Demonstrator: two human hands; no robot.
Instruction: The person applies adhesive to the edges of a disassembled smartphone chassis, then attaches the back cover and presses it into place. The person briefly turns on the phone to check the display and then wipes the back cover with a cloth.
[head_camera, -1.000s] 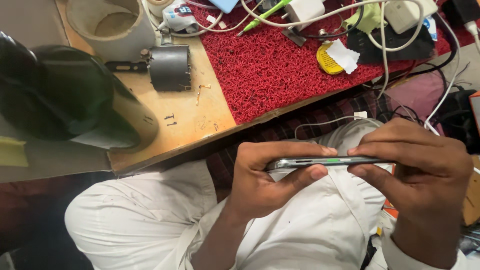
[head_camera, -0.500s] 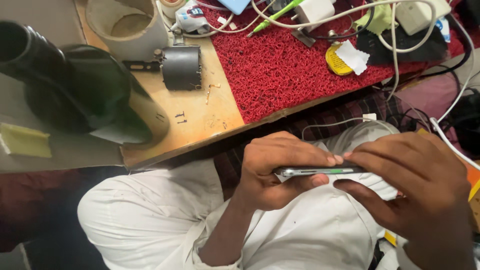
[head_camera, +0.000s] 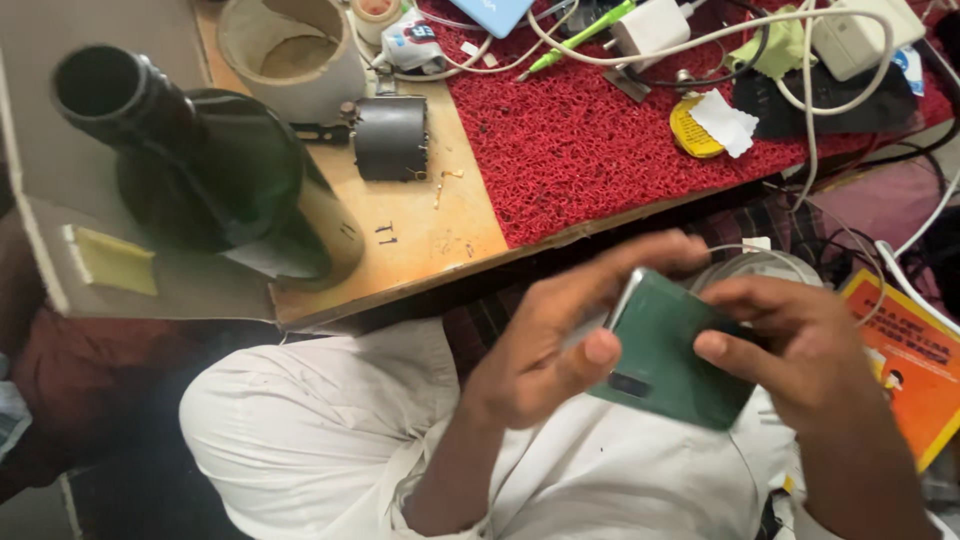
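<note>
A dark green phone is held over my lap, its flat back turned up toward the camera. My left hand grips its left edge, with the thumb laid across the back and the fingers curled over the top. My right hand holds the right side, thumb resting on the back. Both hands hover below the front edge of the wooden workbench, above my white clothing.
A dark green bottle stands at the bench's left. Beside it are a white cup and a small grey motor. A red mat carries cables, a white charger and a yellow disc. An orange box lies at right.
The phone was held edge-on a second ago; it is now tilted so its flat green back faces up. My head and the view have shifted slightly.
</note>
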